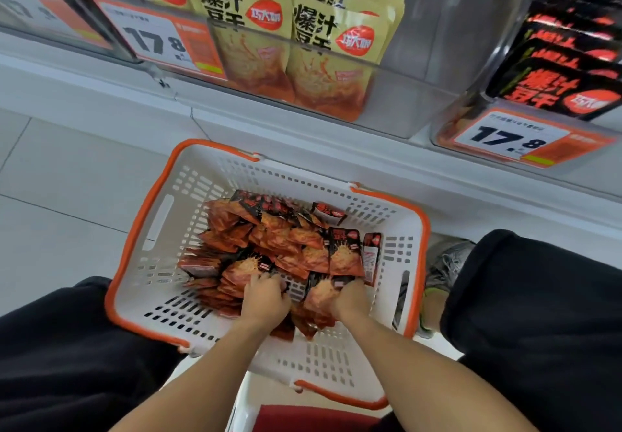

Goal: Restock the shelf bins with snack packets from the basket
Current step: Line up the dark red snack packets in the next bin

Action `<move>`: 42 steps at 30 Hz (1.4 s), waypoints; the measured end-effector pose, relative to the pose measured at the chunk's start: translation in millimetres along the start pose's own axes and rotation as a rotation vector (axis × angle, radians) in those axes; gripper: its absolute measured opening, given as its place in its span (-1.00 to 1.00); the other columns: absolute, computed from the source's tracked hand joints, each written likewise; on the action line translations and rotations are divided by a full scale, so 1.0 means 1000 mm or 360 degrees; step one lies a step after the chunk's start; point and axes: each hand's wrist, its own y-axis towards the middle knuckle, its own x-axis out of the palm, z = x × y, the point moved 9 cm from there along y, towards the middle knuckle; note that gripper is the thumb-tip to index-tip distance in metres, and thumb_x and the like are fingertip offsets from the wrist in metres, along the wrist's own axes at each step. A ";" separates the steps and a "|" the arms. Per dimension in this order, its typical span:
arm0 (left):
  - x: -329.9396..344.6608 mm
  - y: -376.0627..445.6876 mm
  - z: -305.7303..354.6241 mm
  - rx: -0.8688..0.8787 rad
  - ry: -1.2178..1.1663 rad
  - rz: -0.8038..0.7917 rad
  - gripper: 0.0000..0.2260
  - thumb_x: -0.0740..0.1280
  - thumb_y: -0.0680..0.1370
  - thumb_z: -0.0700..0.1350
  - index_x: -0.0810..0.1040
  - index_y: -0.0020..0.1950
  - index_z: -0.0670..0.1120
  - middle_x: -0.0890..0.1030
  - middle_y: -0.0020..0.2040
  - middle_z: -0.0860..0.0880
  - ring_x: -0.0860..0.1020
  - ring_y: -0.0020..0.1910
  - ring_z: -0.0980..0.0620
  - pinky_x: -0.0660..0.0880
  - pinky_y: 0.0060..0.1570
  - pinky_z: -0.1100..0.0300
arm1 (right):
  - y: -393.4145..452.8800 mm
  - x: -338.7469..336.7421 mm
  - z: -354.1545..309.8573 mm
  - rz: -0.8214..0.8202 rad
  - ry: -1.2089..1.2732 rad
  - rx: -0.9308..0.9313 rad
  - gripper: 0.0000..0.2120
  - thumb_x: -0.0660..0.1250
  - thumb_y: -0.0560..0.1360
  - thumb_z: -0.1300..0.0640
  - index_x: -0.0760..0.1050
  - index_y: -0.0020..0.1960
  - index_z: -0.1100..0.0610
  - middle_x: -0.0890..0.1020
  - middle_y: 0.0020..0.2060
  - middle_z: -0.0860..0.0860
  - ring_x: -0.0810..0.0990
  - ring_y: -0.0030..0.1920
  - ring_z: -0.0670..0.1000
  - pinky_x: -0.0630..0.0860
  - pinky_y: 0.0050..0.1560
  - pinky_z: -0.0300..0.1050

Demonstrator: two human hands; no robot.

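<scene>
A white basket with an orange rim (158, 216) sits on the floor between my knees. It holds a heap of small red and black snack packets (286, 243). Both my hands reach down into the heap's near side. My left hand (264, 300) has its fingers curled down around packets. My right hand (348, 300) grips a bunch of packets (321, 293) beside it. Above, a clear shelf bin (420, 71) holds yellow bags (323, 44), and another bin at the right (471, 118) holds black bags (558, 84).
Price tags reading 17.8 hang on the bin fronts (158, 41) (505, 138). The white shelf base (303, 138) runs behind the basket. Pale floor tiles (67, 175) lie to the left. My dark-trousered legs (538, 313) flank the basket, with a grey shoe (444, 266) at the right.
</scene>
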 end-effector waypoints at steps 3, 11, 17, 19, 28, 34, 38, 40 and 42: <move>-0.004 0.001 0.009 -0.0005 -0.0268 -0.0028 -0.88 0.30 0.56 -0.11 0.54 0.06 -0.10 0.57 -0.06 -0.01 0.49 0.08 -0.03 0.48 0.02 0.09 | -0.011 0.020 -0.008 -0.0400 -0.0145 -0.0051 -0.53 0.57 0.32 -0.10 0.47 0.03 0.13 0.57 -0.17 0.02 0.54 -0.23 -0.01 0.48 -0.29 -0.21; -0.014 -0.011 0.012 -0.0315 -0.1477 -0.0335 -0.60 0.51 0.49 0.02 0.47 0.14 -0.20 0.64 -0.09 -0.12 0.68 -0.16 -0.02 0.65 -0.19 0.14 | -0.054 -0.033 -0.050 -0.0554 -0.0704 -0.0460 -0.46 0.61 0.35 0.02 0.55 0.22 0.24 0.66 0.09 0.16 0.68 0.05 0.14 0.63 0.11 0.07; -0.097 -0.027 0.075 0.0165 -0.2243 -0.0213 -0.64 0.47 0.48 -0.10 0.52 0.19 -0.24 0.64 0.00 -0.18 0.68 -0.13 -0.07 0.64 -0.06 0.06 | -0.125 -0.152 -0.111 0.0005 -0.0551 -0.1028 -0.34 0.57 0.38 -0.03 0.44 0.36 0.19 0.56 0.28 0.10 0.54 0.25 0.13 0.43 0.11 -0.12; -0.135 -0.038 0.097 0.0356 -0.2226 -0.0032 -0.70 0.49 0.45 -0.15 0.55 0.11 -0.24 0.65 -0.06 -0.20 0.65 -0.10 -0.14 0.62 -0.05 -0.03 | -0.159 -0.185 -0.123 0.0046 -0.0454 -0.1181 -0.53 0.55 0.42 0.07 0.51 0.25 0.18 0.63 0.15 0.10 0.59 0.10 0.06 0.42 -0.09 -0.21; -0.255 -0.129 0.175 0.1060 -0.1825 0.0701 -0.85 0.47 0.50 -0.20 0.57 0.00 -0.03 0.66 -0.19 0.11 0.63 -0.16 0.10 0.53 -0.13 0.26 | -0.304 -0.317 -0.135 0.0802 -0.0220 -0.1910 -0.92 0.42 0.53 0.09 0.53 -0.02 -0.02 0.62 -0.22 -0.15 0.58 -0.20 -0.12 0.54 -0.15 0.02; -0.276 -0.167 0.207 0.1231 -0.1271 0.1283 -0.77 0.37 0.60 -0.08 0.52 0.25 0.09 0.51 0.26 0.25 0.46 0.29 0.21 0.35 0.20 0.41 | -0.365 -0.389 -0.095 0.1506 0.0075 -0.2186 -0.91 0.41 0.54 0.21 0.55 -0.03 0.05 0.57 -0.20 -0.18 0.56 -0.16 -0.17 0.44 -0.12 -0.36; -0.287 -0.169 0.248 0.1515 -0.0910 0.1410 -0.63 0.34 0.57 -0.20 0.48 0.39 -0.12 0.43 0.41 0.09 0.26 0.53 0.09 0.19 0.47 0.21 | -0.370 -0.417 -0.072 0.1750 0.0190 -0.2234 -0.85 0.40 0.55 0.26 0.51 0.00 0.04 0.53 -0.12 -0.26 0.55 -0.12 -0.21 0.45 -0.04 -0.40; -0.284 -0.162 0.262 0.1540 -0.0826 0.1362 -0.58 0.33 0.56 -0.19 0.44 0.43 -0.13 0.39 0.44 0.09 0.22 0.55 0.07 0.19 0.48 0.15 | -0.356 -0.420 -0.073 0.1729 0.0192 -0.2208 -0.90 0.39 0.55 0.27 0.55 -0.01 0.10 0.55 -0.14 -0.20 0.56 -0.14 -0.15 0.51 -0.05 -0.31; -0.278 -0.154 0.268 0.1533 -0.0752 0.1355 -0.57 0.33 0.56 -0.19 0.43 0.44 -0.14 0.39 0.45 0.03 0.21 0.54 0.05 0.19 0.50 0.08 | -0.341 -0.417 -0.079 0.1690 0.0137 -0.2164 -0.93 0.40 0.55 0.27 0.58 0.02 0.16 0.57 -0.13 -0.12 0.56 -0.13 -0.10 0.54 -0.06 -0.19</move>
